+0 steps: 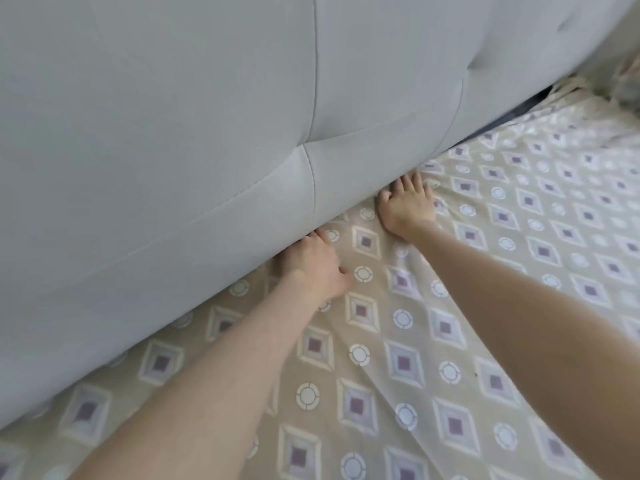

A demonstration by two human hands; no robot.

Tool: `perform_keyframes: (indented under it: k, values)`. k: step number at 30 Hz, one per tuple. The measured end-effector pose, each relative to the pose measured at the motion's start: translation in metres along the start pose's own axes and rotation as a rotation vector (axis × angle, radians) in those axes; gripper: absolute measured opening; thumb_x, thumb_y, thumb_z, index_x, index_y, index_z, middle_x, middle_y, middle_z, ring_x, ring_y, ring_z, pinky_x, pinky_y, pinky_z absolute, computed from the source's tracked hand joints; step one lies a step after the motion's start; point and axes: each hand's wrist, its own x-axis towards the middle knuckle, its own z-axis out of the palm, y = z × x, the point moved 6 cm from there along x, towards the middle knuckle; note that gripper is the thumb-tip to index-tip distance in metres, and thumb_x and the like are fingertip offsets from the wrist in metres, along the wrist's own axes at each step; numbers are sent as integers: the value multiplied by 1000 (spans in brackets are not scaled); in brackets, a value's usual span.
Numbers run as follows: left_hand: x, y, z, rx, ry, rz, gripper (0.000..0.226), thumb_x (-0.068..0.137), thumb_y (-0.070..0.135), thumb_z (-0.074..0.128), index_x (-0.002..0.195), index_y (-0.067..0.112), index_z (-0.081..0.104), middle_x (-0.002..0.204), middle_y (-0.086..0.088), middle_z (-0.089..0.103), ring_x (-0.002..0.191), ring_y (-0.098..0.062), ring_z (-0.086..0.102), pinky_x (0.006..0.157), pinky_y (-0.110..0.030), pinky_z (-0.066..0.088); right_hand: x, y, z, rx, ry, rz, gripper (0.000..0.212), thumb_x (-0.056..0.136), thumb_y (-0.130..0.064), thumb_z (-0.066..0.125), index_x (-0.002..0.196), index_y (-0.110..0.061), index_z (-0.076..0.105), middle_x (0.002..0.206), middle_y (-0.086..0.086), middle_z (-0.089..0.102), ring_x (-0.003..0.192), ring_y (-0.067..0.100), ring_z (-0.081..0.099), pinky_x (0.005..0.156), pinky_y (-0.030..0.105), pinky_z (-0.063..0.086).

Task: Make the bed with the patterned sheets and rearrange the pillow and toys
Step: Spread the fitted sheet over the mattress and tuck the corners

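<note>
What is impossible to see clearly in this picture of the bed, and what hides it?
Head view:
1. Fingers of the left hand: hidden under the grey headboard, so whether they grip the patterned sheet is unclear.
2. Fingertips of the right hand: partly covered by the headboard's lower edge.
3. The thing in the top right corner: blurred and cut off by the frame; pillow or toy, I cannot tell.

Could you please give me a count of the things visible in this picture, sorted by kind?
hands: 2, the left hand and the right hand
patterned sheet: 1
grey headboard: 1
Total: 4
</note>
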Motion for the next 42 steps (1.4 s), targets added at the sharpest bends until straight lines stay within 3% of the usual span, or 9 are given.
perform_keyframes:
  k: [5,8,10,13,17,20,27,34,42]
  values:
    - [8,1,5,-73,38,9,84,80,47,51,137,-10,27,132,-24,45,124,-35,45,100,-40,42,12,-6,0,-87,-19,-24,62,97,-34,23,148,0,21,156,16,21,146,28,11,120,39,8]
    - [2,-8,13,-186,104,53,92,81,50,50,146,-5,15,150,-23,25,139,-33,26,114,-39,22,9,-14,3,-146,-99,61,65,99,-35,15,150,3,5,159,18,5,147,30,0,120,40,1]
    - [-6,-21,20,-311,148,110,91,84,51,48,150,4,7,158,-13,8,146,-26,9,118,-37,10,-4,-23,7,-136,-137,83,64,99,-33,11,150,2,-2,159,17,-3,147,30,-7,120,42,-4]
    - [-16,-39,28,-421,179,191,83,90,53,42,152,12,5,160,-3,0,147,-17,-1,120,-34,1,-32,-42,18,-94,-105,-37,62,99,-31,13,151,0,0,159,16,-2,147,31,-8,119,44,-6]
    - [-35,-58,32,-422,233,152,76,93,53,40,151,11,15,160,-4,8,147,-18,6,120,-35,6,-73,-65,25,-55,-69,-187,58,99,-29,18,152,-8,8,160,7,5,147,28,-6,119,44,-6]
    - [-58,-82,41,-424,245,95,63,97,41,37,151,15,18,159,-4,14,146,-20,13,119,-35,12,-105,-80,29,-67,-78,-308,55,99,-28,19,153,-17,11,159,1,11,147,31,-5,119,46,-6]
    - [-128,-151,64,-398,267,35,50,102,29,25,151,22,20,158,5,18,145,-13,18,118,-32,13,-174,-133,41,-34,-109,-423,55,99,-27,21,152,-28,10,159,-6,11,146,33,-10,119,44,-7]
    - [-195,-219,86,-467,234,-77,45,103,27,26,148,23,30,154,4,29,142,-13,26,115,-32,20,-247,-209,61,22,-112,-522,53,99,-26,23,152,-22,19,154,-4,25,147,32,-4,119,41,-6]
    - [-287,-304,117,-529,227,-104,46,103,21,30,149,22,28,156,6,24,143,-8,22,114,-20,9,-310,-281,71,-63,-113,-684,49,98,-27,25,146,-23,30,147,-3,34,140,29,17,119,42,-2]
